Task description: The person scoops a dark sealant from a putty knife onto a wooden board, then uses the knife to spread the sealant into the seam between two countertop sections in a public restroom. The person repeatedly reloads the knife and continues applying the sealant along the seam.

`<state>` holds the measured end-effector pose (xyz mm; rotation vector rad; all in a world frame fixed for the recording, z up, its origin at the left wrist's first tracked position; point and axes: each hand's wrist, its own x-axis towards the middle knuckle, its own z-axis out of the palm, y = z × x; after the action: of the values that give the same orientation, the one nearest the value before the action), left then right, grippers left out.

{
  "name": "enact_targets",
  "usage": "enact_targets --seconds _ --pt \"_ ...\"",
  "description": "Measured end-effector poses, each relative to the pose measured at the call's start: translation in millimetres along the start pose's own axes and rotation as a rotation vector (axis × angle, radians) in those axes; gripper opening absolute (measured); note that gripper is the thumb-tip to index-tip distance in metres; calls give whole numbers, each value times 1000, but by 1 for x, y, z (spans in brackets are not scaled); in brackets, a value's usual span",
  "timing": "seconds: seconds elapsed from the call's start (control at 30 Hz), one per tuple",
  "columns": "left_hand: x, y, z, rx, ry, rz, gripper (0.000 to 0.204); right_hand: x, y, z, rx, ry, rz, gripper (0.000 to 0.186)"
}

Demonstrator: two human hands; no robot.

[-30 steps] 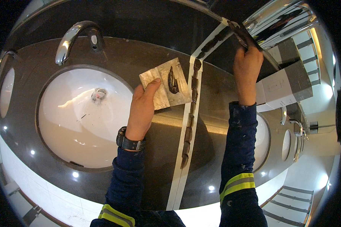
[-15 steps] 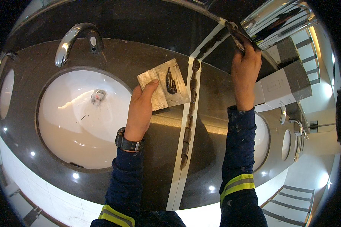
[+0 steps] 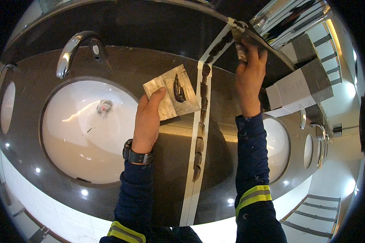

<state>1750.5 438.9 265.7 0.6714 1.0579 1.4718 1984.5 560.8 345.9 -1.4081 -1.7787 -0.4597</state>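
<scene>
Flat tool is just ahead and slightly left of the right hand, gripped in its fingers, tip pointing away toward the top of the dark seam. Too blurry to pin its long axis tbh. Seam runs near-to-far, then slants up and right. Left hand, farther off, pinches a paste-smeared board.

White oval basin set in dark surface; round drain fitting toward its rear, dark specks near it. Curved chrome faucet behind basin. Far left: another white basin. Right: white-and-grey box, near second chrome faucet and further white basin.
</scene>
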Motion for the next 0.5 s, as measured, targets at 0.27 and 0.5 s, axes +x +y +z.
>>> enact_targets --seconds 0.27,0.5 --pt "-1 -3 -1 -26 -45 83 46 1 -5 -6 58 41 -44 56" --pt "2 -9 -2 10 -33 84 45 7 2 -3 59 101 -103 54"
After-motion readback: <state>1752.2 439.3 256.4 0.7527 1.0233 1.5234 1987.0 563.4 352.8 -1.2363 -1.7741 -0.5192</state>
